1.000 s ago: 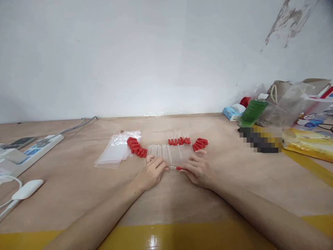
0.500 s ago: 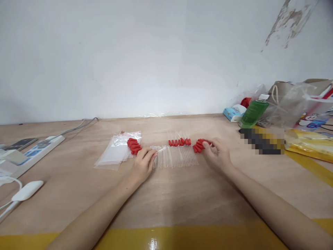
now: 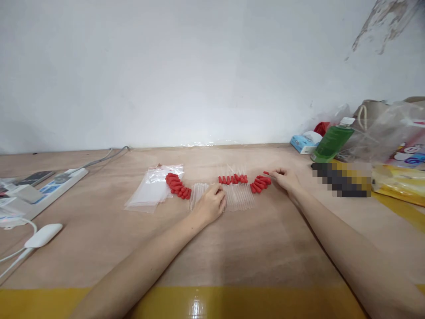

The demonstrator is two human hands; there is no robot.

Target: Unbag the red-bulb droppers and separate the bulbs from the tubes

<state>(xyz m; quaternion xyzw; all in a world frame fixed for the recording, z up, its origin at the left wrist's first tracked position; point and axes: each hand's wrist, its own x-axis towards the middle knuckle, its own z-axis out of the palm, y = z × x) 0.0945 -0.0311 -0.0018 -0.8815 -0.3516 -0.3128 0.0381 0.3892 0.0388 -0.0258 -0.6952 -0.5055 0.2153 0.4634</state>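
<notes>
A row of clear glass tubes (image 3: 239,197) lies on the wooden table (image 3: 232,248). Red rubber bulbs sit in three groups: left (image 3: 177,186), middle (image 3: 233,179) and right (image 3: 260,184). My left hand (image 3: 210,204) rests curled on the tubes near the row's middle, fingers closed on them. My right hand (image 3: 285,179) is at the right bulb group, pinching a single red bulb (image 3: 266,173) at its fingertips.
Empty zip bags (image 3: 151,190) lie left of the bulbs. A power strip (image 3: 49,188), a phone and a white adapter (image 3: 43,235) are at the far left. A green bottle (image 3: 332,141), tissue pack and plastic bags crowd the right. Yellow tape marks the near edge.
My left hand moved right from the row's left end to its middle. My right hand shifted slightly farther back and now pinches a red bulb. The camera view drifted left.
</notes>
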